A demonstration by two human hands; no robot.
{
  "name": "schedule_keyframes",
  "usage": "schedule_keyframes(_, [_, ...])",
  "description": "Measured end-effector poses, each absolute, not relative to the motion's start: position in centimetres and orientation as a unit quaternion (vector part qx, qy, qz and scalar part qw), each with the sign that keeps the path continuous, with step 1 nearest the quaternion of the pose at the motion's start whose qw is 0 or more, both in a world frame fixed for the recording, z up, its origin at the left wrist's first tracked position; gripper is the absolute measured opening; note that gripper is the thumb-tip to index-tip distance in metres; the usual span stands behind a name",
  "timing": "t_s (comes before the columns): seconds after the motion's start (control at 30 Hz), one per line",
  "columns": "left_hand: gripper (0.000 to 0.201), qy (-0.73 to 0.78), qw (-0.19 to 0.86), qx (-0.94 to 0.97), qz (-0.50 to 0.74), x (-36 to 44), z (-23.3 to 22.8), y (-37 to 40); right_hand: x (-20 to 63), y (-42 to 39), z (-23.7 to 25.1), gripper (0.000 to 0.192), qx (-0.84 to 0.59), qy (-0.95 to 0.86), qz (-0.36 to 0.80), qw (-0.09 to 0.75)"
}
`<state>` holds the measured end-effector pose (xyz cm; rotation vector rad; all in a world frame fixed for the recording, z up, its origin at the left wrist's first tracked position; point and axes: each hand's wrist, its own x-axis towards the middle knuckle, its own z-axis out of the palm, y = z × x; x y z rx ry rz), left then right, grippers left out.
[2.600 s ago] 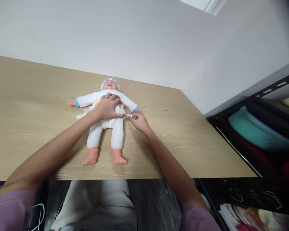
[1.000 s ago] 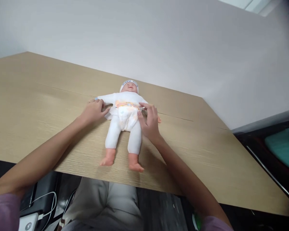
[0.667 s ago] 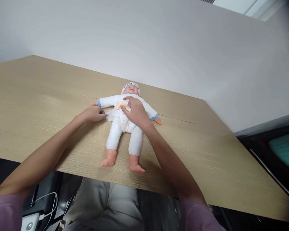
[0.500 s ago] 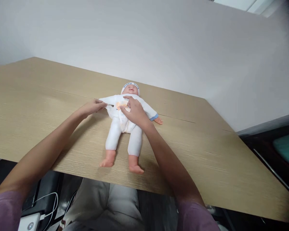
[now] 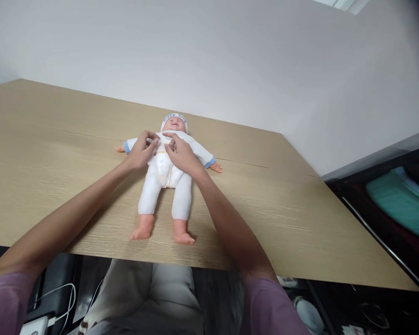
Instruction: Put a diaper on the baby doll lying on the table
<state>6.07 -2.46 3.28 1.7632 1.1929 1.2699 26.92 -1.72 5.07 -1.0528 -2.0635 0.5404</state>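
Note:
A baby doll (image 5: 182, 197) in white clothes with blue cuffs and a lettered white cap lies face up, its feet towards me. Around its hips is a white diaper (image 5: 163, 168) with a yellow band across the front. My left hand (image 5: 141, 151) is at the waist on the left, thumb and fingers closing on the diaper's edge; the pinched part is mostly hidden. Over the right side of the belly is my right hand (image 5: 182, 153), its index finger and thumb apart, other fingers curled, resting against the diaper's front. The two hands' fingertips nearly meet.
The doll lies on a wooden table (image 5: 258, 204) that reaches back to a grey wall (image 5: 209, 60). A dark open case or shelf with green cloth (image 5: 401, 200) stands at the right. Below the front edge, a white device with a cable (image 5: 37, 325) shows at lower left.
My left hand has moved right and inward, bringing the diaper's side from beside the doll onto its belly. My right hand stays at the diaper's front. The whole view has shifted slightly.

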Motion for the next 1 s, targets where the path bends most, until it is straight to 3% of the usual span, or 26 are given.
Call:
schedule_keyframes(0.27, [0.040,0.473,0.312,0.687,0.455,5.3,0.8,-1.1,27.0,-2.1,5.6,0.041,-0.423,-0.788,0.245,0.376])
schedule_keyframes(0.47, [0.024,0.529,0.063,0.673,0.512,6.2,4.8,-4.9,26.1,-5.2,7.0,0.041,-0.430,-0.783,0.096,0.438])
schedule_keyframes(0.57, [0.028,0.482,0.085,0.709,0.507,7.2,6.7,-9.7,26.8,-9.8,6.9,0.030,-0.380,-0.821,0.083,0.418])
schedule_keyframes(0.73, [0.037,0.436,0.090,0.846,0.292,7.1,5.4,-16.5,30.6,-17.0,3.7,0.011,-0.354,-0.851,0.216,0.321])
schedule_keyframes(0.87, [0.033,0.474,0.098,0.838,0.252,5.9,3.7,-16.6,33.1,-17.8,1.9,0.016,-0.448,-0.792,0.226,0.349])
schedule_keyframes(1.0, [0.045,0.517,0.149,0.799,0.268,6.2,3.6,-14.5,32.7,-16.4,1.8,0.015,-0.486,-0.773,0.222,0.343])
